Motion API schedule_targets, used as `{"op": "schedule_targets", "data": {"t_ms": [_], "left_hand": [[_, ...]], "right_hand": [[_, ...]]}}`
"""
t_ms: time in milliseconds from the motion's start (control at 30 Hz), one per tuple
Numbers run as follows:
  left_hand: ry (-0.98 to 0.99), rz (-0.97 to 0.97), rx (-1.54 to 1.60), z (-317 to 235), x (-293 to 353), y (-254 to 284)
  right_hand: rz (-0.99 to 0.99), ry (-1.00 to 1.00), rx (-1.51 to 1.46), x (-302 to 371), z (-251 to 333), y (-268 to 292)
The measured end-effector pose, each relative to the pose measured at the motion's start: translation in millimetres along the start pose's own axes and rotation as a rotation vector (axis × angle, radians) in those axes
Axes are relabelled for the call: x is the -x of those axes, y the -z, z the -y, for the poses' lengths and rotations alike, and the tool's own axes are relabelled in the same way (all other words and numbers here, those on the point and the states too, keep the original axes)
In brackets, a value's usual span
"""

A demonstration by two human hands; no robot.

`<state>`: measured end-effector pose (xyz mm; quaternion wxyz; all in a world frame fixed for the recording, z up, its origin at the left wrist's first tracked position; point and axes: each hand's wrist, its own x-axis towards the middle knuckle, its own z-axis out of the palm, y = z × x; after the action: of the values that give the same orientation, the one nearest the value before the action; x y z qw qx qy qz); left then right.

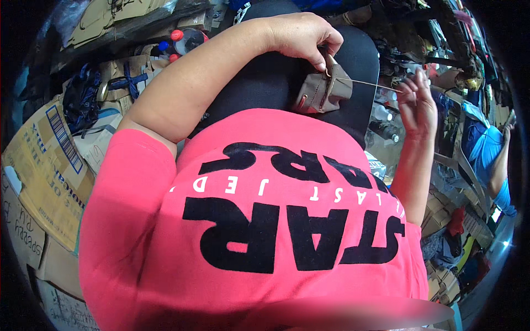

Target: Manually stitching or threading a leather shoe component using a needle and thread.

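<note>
My left hand reaches across my lap, its thumb and fingers closed on the top edge of a taupe, leather-like shoe upper. The stitched piece curves up and rests over my dark-trousered legs, with a reddish-brown bit at its near end. From its upper edge a pale thread runs taut to the right. Raised at the right, my right hand has that thread at its fingertips, which are slightly blurred. Whether a needle is in them I cannot make out.
Cardboard boxes are stacked at the left, near bottles with red and blue caps. More bottles stand beside my right forearm. At the far right is another person in blue, one arm showing. Cluttered shelving lies beyond.
</note>
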<state>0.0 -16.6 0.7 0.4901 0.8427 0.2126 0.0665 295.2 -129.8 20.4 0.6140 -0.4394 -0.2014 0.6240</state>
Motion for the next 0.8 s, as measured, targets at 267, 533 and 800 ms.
{"op": "schedule_targets", "data": {"t_ms": [267, 533, 800], "left_hand": [[-0.09, -0.035, 0.005, 10, 5, 0], [-0.052, -0.026, -0.001, 5, 4, 2], [-0.068, -0.016, 0.01, 6, 4, 2]], "right_hand": [[0.445, 0.22, 1.358, 40, -22, -83], [0.312, 0.265, 1.481, 32, -24, -84], [0.395, 0.25, 1.457, 25, -29, -88]]}}
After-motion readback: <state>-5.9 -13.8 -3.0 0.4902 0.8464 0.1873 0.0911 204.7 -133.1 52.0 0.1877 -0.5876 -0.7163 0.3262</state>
